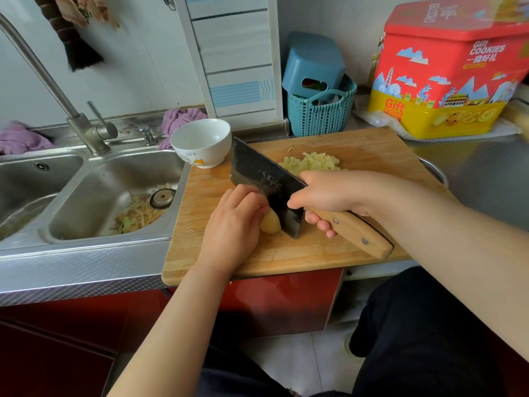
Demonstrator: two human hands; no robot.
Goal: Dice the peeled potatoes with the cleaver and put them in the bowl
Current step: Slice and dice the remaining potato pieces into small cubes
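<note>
A peeled potato piece (270, 222) lies on the wooden cutting board (286, 253). My left hand (234, 222) covers most of it with curled fingers and holds it down. My right hand (329, 193) grips the wooden handle of the dark cleaver (266, 181), whose blade stands edge-down against the potato's right side. A pile of diced potato (312, 163) sits at the back of the board, behind the blade. The white bowl (201, 143) stands at the board's back left corner and looks empty.
A steel double sink (94, 196) with peel scraps lies to the left, with a tap (86, 130) behind it. A teal basket (320, 113) and a red and yellow cookie tin (446, 70) stand behind the board. The steel counter (486, 179) extends right.
</note>
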